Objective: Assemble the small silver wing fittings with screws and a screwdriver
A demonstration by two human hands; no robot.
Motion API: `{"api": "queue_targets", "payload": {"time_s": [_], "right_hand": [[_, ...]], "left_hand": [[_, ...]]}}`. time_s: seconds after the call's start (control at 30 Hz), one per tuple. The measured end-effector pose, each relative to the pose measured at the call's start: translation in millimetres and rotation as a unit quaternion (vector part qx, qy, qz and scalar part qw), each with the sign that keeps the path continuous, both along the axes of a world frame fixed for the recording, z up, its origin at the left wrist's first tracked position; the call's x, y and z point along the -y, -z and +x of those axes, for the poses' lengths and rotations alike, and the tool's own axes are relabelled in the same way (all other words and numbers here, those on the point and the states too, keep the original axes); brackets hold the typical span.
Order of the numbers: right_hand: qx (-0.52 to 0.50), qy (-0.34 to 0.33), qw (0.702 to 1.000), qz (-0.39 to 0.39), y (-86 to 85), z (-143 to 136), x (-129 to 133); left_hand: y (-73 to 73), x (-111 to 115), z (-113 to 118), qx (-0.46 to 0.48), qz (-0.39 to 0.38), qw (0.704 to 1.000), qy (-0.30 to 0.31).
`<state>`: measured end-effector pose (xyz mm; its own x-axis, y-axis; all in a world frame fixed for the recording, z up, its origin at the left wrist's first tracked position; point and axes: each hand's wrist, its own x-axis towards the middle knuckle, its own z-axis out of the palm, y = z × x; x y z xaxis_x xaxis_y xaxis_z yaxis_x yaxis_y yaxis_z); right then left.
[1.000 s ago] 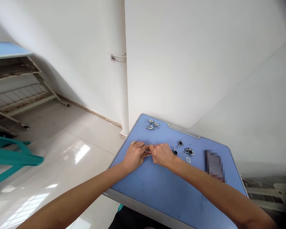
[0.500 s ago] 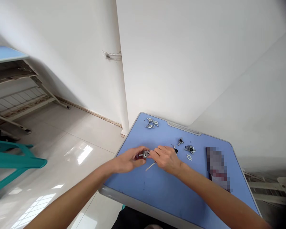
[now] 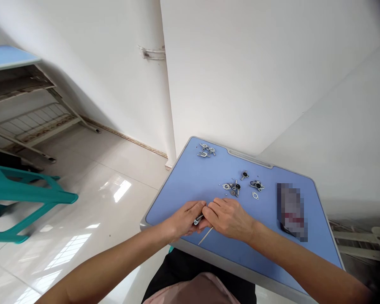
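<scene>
My left hand is closed around a small silvery metal fitting, mostly hidden by the fingers. Against it, the fingertips of my right hand meet those of the left. From under my right hand a thin metal rod sticks out toward the lower left; its other end is hidden in the palm. Just beyond the hands lie a metal part with a black round centre, an oval flange plate and a small round disc.
On the blue table are a pile of metal fittings, two more black-centred parts, a loose flange gasket and a blurred-out packet. White walls border the table. A green stool stands left.
Both hands have come nearer my body with the metal fitting and closed more tightly around it. My view has tilted down, and small parts behind the hands are now uncovered.
</scene>
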<state>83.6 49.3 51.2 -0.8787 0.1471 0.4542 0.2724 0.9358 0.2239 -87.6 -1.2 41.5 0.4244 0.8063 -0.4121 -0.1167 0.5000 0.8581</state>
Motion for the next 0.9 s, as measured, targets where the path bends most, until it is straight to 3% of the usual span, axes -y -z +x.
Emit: {"api": "queue_targets", "payload": {"time_s": [0.33,0.6,0.7,0.9], "right_hand": [[-0.028,0.031,0.999,0.017,-1.0,-6,31],[-0.058,0.044,0.997,0.03,9.5,-19,32],[-0.073,0.04,0.996,0.014,12.7,-19,28],[-0.113,0.03,0.992,-0.046,8.1,-9,18]], "left_hand": [[9.0,24,18,0.06,-0.027,0.991,-0.113],[18.8,27,18,0.066,-0.057,0.976,-0.202],[18.5,23,11,0.05,-0.022,0.984,-0.171],[-1.0,14,-15,0.046,0.073,0.996,-0.021]]}}
